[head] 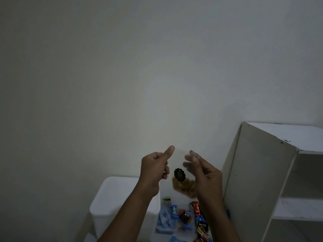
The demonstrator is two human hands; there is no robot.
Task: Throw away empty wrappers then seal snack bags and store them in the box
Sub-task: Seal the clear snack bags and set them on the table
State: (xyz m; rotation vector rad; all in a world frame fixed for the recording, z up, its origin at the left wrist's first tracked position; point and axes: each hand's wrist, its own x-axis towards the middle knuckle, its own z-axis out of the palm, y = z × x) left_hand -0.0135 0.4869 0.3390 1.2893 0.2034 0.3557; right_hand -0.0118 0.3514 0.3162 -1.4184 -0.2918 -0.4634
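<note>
— So, why is the clear plastic bag (178, 165) raised in front of the wall, well above the loose sweets (197, 208)?

— My guess is for sealing. Hanging upright, the brown snack pieces (183, 186) and the dark round one (179, 175) sink to the bottom, which leaves the top strip free to press closed.

— And the hands?

— The left hand (154, 169) pinches the bag's upper left edge, with the thumb pointing up and the other fingers curled behind. The right hand (202, 170) is at the right edge, fingers extended and relaxed, gripping nothing. It's blurred, so I can't tell whether it touches the plastic.

— Where would the bag go?

— Probably into the white container (111, 198) at lower left, beneath the left forearm. I can't tell whether that is the box or the bin. The white shelf unit (258, 172) stands to the right.
</note>
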